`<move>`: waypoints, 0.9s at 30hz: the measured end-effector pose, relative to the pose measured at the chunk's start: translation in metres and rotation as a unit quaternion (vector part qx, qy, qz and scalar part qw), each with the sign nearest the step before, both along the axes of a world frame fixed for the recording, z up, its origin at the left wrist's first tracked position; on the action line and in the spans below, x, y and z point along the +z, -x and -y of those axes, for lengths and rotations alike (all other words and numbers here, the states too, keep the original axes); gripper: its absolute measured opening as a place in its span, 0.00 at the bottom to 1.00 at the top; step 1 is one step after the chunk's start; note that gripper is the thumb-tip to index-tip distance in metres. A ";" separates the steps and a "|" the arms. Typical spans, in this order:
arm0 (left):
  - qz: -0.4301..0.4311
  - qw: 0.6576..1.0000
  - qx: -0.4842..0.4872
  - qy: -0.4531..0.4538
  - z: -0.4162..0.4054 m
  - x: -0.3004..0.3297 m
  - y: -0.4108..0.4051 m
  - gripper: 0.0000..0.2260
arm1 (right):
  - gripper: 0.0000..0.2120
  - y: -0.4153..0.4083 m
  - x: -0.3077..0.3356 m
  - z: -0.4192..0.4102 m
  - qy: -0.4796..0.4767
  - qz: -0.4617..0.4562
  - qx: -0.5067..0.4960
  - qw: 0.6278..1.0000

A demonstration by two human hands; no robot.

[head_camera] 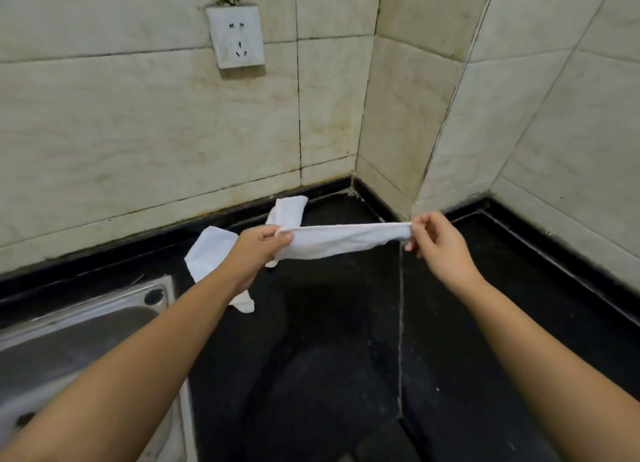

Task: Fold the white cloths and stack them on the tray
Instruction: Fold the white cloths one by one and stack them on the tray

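Above the black counter (329,323), left hand (258,250) and right hand (438,243) each pinch one end of a white cloth (343,240) stretched level, long axis running left to right between them, with loose cloths (211,250) lying beyond; no tray visible

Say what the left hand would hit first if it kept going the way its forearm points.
Likely the far cloth by the wall, then the tiled wall. The left hand holds the stretched cloth above the counter; depth is unclear.
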State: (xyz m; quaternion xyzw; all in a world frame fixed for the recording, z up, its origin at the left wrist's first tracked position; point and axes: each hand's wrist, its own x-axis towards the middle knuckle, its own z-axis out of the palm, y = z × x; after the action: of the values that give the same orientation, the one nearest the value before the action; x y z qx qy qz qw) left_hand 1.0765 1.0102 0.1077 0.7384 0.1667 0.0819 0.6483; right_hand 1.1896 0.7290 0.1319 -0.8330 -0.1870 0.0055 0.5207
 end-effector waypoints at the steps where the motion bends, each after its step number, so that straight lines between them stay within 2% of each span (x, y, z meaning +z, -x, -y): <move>1: -0.022 1.000 -0.007 0.010 0.002 -0.013 0.012 0.06 | 0.06 0.008 -0.013 0.008 0.017 -0.014 0.014 1.000; 5: -0.125 0.991 -0.047 0.009 0.015 -0.072 0.057 0.25 | 0.06 0.046 -0.068 0.032 0.106 -0.096 0.067 0.987; 6: -0.146 0.988 -0.056 0.000 0.019 -0.085 0.068 0.23 | 0.06 0.055 -0.080 0.036 0.129 -0.119 0.079 0.981; 8: -0.188 0.980 -0.061 -0.003 0.027 -0.104 0.084 0.11 | 0.06 0.067 -0.100 0.044 0.173 -0.166 0.106 0.965; 10: -0.214 0.975 -0.057 -0.008 0.032 -0.115 0.093 0.07 | 0.06 0.071 -0.113 0.047 0.202 -0.194 0.129 0.951; 14: -0.221 0.973 -0.030 -0.062 0.023 -0.122 0.089 0.08 | 0.02 0.051 -0.117 0.033 0.218 -0.188 0.120 0.950; 19: -0.231 0.951 0.023 -0.206 0.005 -0.123 0.054 0.14 | 0.04 0.005 -0.121 -0.017 0.204 -0.171 0.068 0.962; 27: -0.238 0.922 0.089 -0.292 -0.004 -0.142 0.014 0.14 | 0.04 -0.036 -0.151 -0.057 0.289 -0.155 0.065 0.943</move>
State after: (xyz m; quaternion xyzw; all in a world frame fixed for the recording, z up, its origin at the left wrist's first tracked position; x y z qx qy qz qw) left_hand 1.0623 1.0137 -0.0339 0.8748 0.3501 0.0066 0.3349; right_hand 1.2255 0.7864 -0.0193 -0.9223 -0.1484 0.2224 0.2790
